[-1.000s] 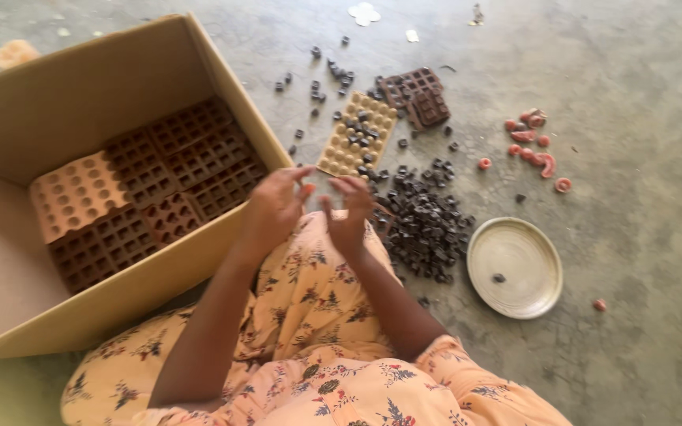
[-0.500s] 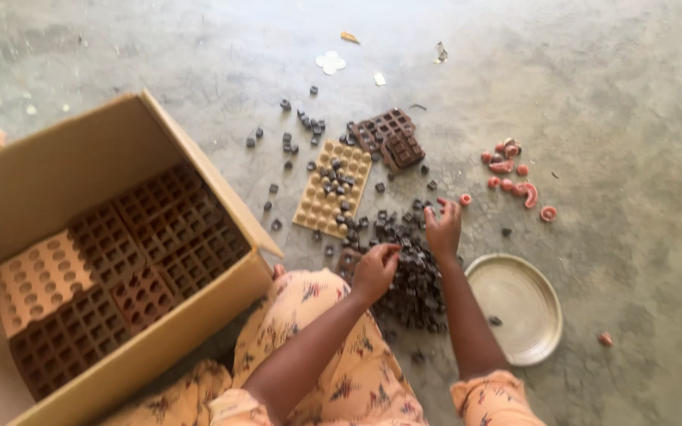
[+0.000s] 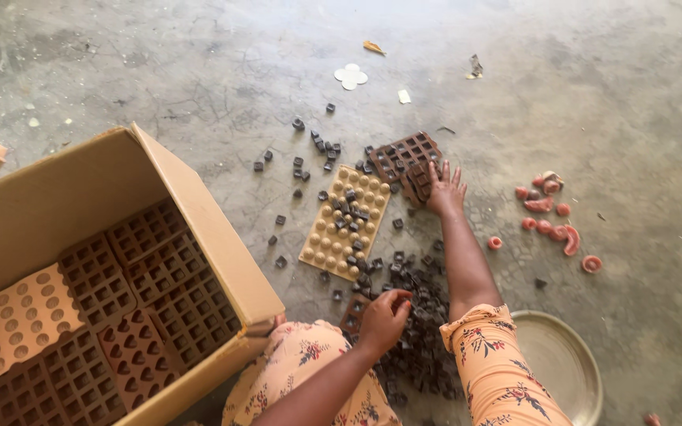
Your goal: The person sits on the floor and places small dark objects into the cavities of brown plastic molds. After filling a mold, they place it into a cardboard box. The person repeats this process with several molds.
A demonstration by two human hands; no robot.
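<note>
Head view shows the right hand (image 3: 445,189) has stretched forward from the dark pieces (image 3: 416,315), fingers spread flat on a brown mould (image 3: 404,154) on the floor, while the left hand (image 3: 384,319) stays pinching pieces.

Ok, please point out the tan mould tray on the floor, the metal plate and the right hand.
tan mould tray (image 3: 327,241): head view, on a bare lower-left part of it.
metal plate (image 3: 563,363): head view, on its bare inner surface.
right hand (image 3: 444,192): head view, on the back of the hand.
</note>
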